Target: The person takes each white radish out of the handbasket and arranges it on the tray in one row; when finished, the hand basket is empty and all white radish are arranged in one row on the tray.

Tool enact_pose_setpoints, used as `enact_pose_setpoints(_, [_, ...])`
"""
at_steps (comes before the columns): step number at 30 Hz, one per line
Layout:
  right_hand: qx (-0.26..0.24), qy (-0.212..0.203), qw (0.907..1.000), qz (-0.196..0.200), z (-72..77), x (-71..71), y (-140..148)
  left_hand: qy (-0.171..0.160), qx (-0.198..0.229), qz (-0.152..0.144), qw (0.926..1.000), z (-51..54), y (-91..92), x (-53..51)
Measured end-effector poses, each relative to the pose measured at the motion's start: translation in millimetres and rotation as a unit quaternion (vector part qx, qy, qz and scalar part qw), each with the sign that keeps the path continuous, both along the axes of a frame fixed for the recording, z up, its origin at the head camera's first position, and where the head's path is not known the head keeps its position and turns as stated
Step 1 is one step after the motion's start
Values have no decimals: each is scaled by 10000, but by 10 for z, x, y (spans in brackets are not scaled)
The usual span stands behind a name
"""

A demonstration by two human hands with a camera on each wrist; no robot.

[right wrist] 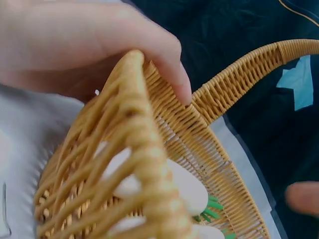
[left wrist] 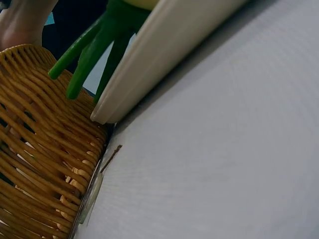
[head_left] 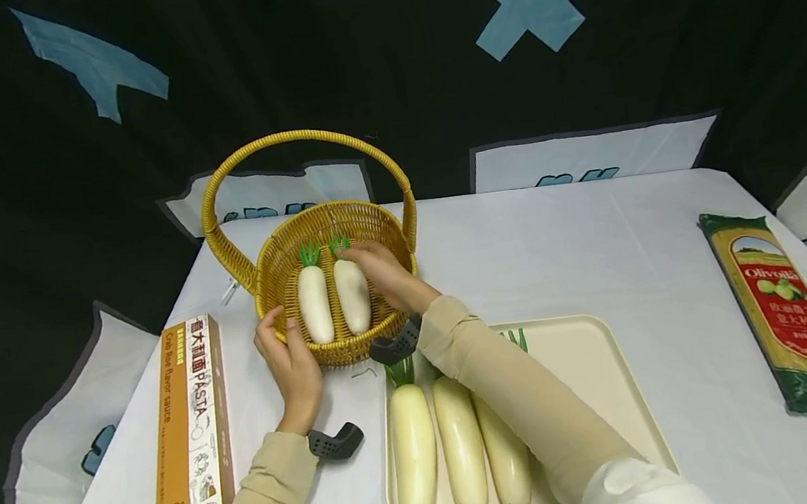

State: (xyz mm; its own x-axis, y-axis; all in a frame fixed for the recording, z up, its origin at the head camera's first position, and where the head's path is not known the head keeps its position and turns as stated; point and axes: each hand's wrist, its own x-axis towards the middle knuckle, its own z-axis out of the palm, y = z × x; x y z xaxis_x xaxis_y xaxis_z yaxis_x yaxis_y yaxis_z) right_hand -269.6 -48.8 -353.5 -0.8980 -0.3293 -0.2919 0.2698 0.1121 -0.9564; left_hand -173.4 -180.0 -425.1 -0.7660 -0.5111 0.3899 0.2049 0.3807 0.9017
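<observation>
Your left hand [head_left: 293, 375] grips the yellow wicker basket [head_left: 348, 354]; your right hand [head_left: 385, 275], hold unclear, reaches one long white radish [head_left: 353, 302] at its far end.

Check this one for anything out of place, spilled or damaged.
A thin scrap lies loose on the tablecloth between the basket and the tray; it looks like stray debris, though I can't tell what it is. The tray's leftmost radish appears to poke over the near edge. Nothing looks spilled or broken.
</observation>
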Motion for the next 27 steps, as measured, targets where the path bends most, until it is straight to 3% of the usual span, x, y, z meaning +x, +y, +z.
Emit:
enact_pose_setpoints(5, [905,-392,9951,7,16,-2,-26,39,-48,11,10000,2,-10,-17])
enact_pose_setpoints(9, [1498,-443,9860,588,35,-1,-28,60,-20,27,10000,0,-13,-22])
enact_pose_setpoints(13, [1824,-238,9778,1007,36,24,-35,62,18,13,10000,-7,-12,-16])
enact_pose_setpoints(22, [2266,-25,9726,513,11,103,-96,129,-37,18,9999,-9,-11,-8])
enact_pose_setpoints(27, [1966,139,9785,601,-6,106,-94,132,-33,24,9999,-4,-9,-7])
